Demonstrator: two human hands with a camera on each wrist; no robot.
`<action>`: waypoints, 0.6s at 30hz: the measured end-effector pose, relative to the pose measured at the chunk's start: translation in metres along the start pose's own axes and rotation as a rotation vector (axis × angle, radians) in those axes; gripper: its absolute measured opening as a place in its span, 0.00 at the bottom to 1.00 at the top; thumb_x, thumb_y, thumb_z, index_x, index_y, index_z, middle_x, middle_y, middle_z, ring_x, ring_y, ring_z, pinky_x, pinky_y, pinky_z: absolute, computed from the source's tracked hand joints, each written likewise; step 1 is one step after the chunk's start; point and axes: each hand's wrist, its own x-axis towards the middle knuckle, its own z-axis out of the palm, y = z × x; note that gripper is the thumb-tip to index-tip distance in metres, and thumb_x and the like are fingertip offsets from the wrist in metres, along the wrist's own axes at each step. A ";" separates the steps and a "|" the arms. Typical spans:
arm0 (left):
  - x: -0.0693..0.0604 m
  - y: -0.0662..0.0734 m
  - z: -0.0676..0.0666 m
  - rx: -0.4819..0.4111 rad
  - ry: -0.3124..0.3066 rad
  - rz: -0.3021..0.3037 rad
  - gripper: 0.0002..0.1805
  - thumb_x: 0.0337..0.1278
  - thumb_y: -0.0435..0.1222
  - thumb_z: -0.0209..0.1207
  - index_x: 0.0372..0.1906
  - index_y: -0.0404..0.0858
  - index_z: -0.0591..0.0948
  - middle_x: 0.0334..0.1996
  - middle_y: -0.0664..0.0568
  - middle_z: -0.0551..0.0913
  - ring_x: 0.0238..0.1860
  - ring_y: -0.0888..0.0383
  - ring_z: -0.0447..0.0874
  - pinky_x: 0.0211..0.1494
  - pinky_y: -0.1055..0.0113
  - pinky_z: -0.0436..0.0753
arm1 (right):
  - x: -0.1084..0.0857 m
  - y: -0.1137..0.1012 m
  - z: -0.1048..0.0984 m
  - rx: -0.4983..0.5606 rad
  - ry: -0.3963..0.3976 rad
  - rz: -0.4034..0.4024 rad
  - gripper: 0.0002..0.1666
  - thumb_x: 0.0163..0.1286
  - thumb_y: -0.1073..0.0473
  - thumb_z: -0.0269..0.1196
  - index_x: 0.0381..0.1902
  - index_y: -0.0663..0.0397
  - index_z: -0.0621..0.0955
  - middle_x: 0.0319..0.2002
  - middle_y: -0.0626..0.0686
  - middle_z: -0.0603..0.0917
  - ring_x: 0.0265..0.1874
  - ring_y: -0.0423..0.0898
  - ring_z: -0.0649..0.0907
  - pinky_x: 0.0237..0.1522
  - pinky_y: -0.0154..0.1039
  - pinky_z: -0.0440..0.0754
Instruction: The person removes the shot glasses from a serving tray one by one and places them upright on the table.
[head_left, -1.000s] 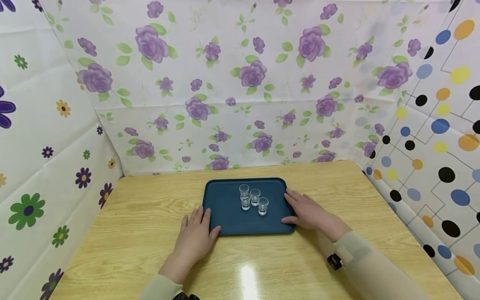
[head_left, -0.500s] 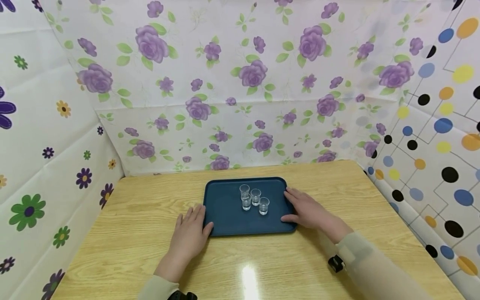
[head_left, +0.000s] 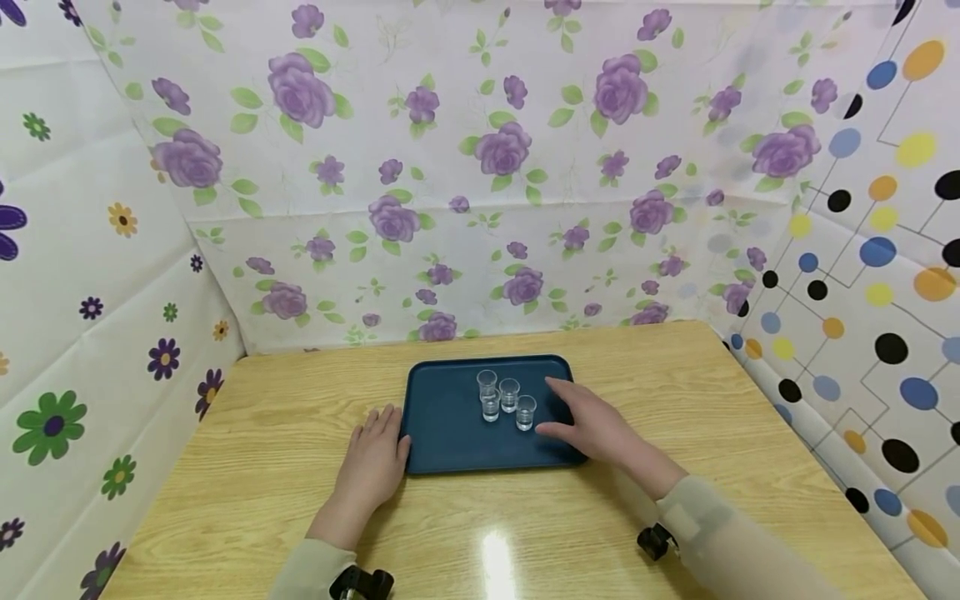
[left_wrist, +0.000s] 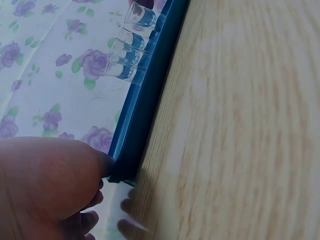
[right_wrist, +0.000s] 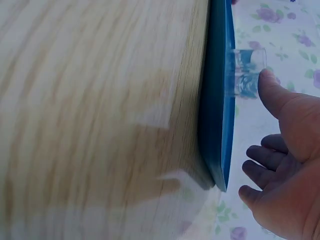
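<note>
A dark blue tray (head_left: 450, 442) lies on the wooden table, with several small clear glasses grouped upright near its middle; the front right one (head_left: 526, 413) stands a little apart. My left hand (head_left: 371, 462) rests at the tray's left edge, fingers relaxed; in the left wrist view its thumb touches the tray's corner. My right hand (head_left: 600, 429) is over the tray's right side, thumb and fingers spread and holding nothing. In the right wrist view the right thumb (right_wrist: 280, 95) appears close beside a glass (right_wrist: 257, 60); whether they touch I cannot tell.
Wooden table surface (head_left: 285, 433) surrounds the tray. A flowered cloth (head_left: 450, 167) hangs behind the table, another flowered cloth (head_left: 112, 292) on the left, and a dotted one (head_left: 862, 325) on the right. Dark devices are strapped at both wrists.
My right hand has left the tray's right edge and moved left, nearer the glasses. My left hand has shifted slightly left, its thumb drawn back from inside the tray to its edge.
</note>
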 end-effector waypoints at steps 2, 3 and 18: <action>0.001 0.000 0.002 0.013 0.001 0.001 0.31 0.88 0.37 0.54 0.83 0.26 0.67 0.83 0.30 0.65 0.85 0.29 0.55 0.85 0.30 0.55 | 0.002 -0.002 0.002 0.010 -0.006 0.004 0.53 0.78 0.38 0.71 0.88 0.56 0.64 0.83 0.63 0.68 0.82 0.64 0.68 0.80 0.63 0.70; 0.001 0.000 0.002 0.018 0.000 -0.001 0.31 0.88 0.37 0.54 0.83 0.26 0.67 0.82 0.30 0.65 0.85 0.29 0.55 0.85 0.30 0.55 | 0.002 -0.003 0.003 0.020 -0.009 0.007 0.53 0.78 0.38 0.71 0.88 0.55 0.64 0.83 0.63 0.68 0.82 0.64 0.68 0.80 0.63 0.70; 0.003 -0.001 0.009 0.031 0.036 0.029 0.29 0.87 0.33 0.54 0.81 0.22 0.68 0.81 0.27 0.67 0.84 0.29 0.58 0.86 0.34 0.58 | 0.009 -0.017 0.014 0.049 0.018 0.036 0.45 0.79 0.39 0.71 0.82 0.56 0.73 0.77 0.61 0.77 0.75 0.62 0.78 0.73 0.61 0.78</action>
